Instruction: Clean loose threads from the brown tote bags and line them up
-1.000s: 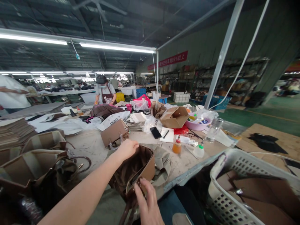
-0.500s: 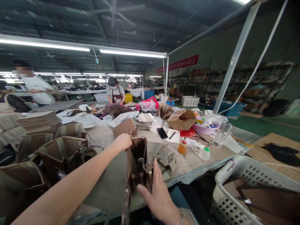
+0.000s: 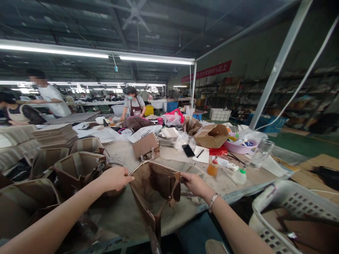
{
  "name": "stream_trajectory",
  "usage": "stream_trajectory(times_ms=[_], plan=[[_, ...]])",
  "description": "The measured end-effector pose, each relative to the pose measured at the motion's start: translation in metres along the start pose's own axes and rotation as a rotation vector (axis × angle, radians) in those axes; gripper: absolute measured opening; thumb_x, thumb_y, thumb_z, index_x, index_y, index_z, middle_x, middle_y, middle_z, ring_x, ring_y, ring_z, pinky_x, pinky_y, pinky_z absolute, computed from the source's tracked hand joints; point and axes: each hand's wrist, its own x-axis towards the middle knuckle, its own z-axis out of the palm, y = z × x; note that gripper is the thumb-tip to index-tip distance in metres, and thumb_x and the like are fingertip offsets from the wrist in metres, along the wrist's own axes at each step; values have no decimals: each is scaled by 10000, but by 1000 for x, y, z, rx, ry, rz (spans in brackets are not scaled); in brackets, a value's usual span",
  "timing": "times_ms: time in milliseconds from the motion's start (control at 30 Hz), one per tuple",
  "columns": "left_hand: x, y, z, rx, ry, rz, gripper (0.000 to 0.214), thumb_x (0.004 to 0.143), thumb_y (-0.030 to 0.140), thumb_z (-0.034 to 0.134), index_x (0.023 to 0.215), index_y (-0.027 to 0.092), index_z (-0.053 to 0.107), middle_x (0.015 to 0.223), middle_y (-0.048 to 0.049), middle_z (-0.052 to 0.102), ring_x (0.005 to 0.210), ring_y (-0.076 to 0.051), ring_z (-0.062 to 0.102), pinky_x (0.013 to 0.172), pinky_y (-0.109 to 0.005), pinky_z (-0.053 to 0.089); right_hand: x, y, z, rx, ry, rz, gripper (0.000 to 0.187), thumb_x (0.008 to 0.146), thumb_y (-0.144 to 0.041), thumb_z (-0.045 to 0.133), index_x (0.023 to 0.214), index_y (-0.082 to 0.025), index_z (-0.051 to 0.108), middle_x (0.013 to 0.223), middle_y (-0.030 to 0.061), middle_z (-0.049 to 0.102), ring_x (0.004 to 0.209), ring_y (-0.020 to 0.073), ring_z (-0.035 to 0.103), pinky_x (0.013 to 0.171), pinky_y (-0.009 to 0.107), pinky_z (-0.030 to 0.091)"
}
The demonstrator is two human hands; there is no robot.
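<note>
A brown leather bag (image 3: pixel 155 192) hangs open over the near edge of the work table (image 3: pixel 124 211), its mouth turned up toward me. My left hand (image 3: pixel 115 178) pinches the bag's left rim. My right hand (image 3: pixel 194 183), with a bracelet at the wrist, grips the right rim. The two hands hold the mouth spread wide, so the dark lining shows inside.
Several open brown bags (image 3: pixel 78 169) stand at the left, one small bag (image 3: pixel 145 145) behind. A phone (image 3: pixel 188 150), notebook, glue bottles (image 3: pixel 212 168), a glass jar (image 3: pixel 258 154) and a pink basin (image 3: pixel 238 146) lie at the right. A white basket (image 3: pixel 293 215) sits lower right. People work at the far tables.
The bag has turned from edge-on to wide open. My right hand moved from its near side up to the right rim; my left hand shifted left. The camera panned slightly left.
</note>
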Motion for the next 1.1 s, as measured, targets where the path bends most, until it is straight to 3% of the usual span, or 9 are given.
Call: stream_trajectory(times_ms=[67,133,200,300,467,567,767,900,1100], plan=[[-9,7,0,11,63,89,246,733,381,581,879,190,635,869,-61,678,814,-232,632,728,-325,472,8,11,11,-1,-6,24,603,699,-13,443,1236,-274,532,1043,27,662,943,188,605,843,298,457],[-10,21,-1,-25,168,266,340,718,264,605,1054,230,568,1124,-57,588,1021,-225,557,886,-341,424,11,16,21,45,10,15,699,654,-16,492,1306,-266,457,1108,40,626,987,195,580,881,315,446],[-3,35,-1,-83,243,437,352,721,183,605,1064,246,555,1211,-49,501,1115,-209,479,969,-339,368,11,13,25,118,40,-47,753,636,-26,525,1341,-262,406,1214,49,551,1076,202,525,951,342,404],[16,50,5,-124,296,566,271,728,188,632,991,234,586,1160,-58,472,1082,-219,454,959,-369,365,12,1,19,205,104,-116,674,715,-120,581,1348,-255,393,1301,60,462,1167,211,446,1013,375,342],[50,60,19,-160,292,659,266,702,180,674,955,229,607,1062,-48,461,1005,-215,442,897,-370,389,31,-10,15,207,208,-55,536,770,-356,645,1264,-200,510,1081,84,597,935,198,566,835,335,468],[62,66,24,-157,291,688,260,695,173,680,940,232,616,1025,-40,455,978,-211,434,871,-365,392,43,-10,16,205,209,-10,428,765,-352,658,1158,-190,606,898,55,647,786,174,587,729,300,485],[74,72,27,-140,262,731,160,691,218,697,838,221,636,1008,-37,449,972,-215,422,853,-369,378,51,-17,14,126,178,-61,148,801,-307,622,885,-235,720,722,-1,619,659,130,562,615,231,433],[77,71,26,-163,263,756,126,711,218,679,830,224,637,1007,-36,452,994,-218,423,882,-383,364,52,-20,17,15,243,-68,173,829,-261,580,715,-206,697,634,-7,562,593,113,517,551,217,381],[78,69,23,-217,245,794,236,690,212,704,902,215,601,1111,-45,442,1065,-224,405,942,-382,338,55,-18,25,-35,347,-82,198,831,-222,569,654,-190,652,598,3,528,604,127,502,549,229,363]])
